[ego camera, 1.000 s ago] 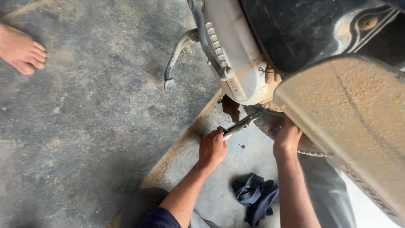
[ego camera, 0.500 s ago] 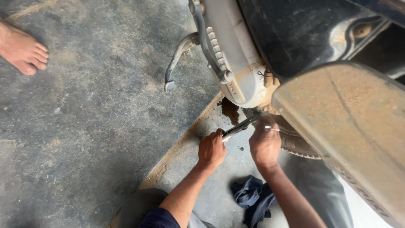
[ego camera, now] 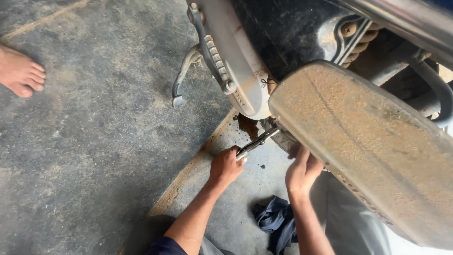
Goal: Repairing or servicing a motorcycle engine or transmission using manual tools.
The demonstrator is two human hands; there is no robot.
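Observation:
My left hand grips the handle of a metal wrench that reaches up and right under a motorcycle's grey engine cover. The wrench's far end disappears beneath the dusty tan exhaust muffler. My right hand is pressed up against the underside of the muffler, next to the wrench head; its fingertips are hidden there. A dark oil stain marks the floor below the engine.
A dark blue rag lies on the concrete between my forearms. The kick-start lever hangs down to the left of the engine. Another person's bare foot stands at the far left. A brownish painted line crosses the floor.
My right hand has shifted back right and lower, from beside the wrench head to under the muffler edge. My left hand keeps hold of the wrench. The view moved closer.

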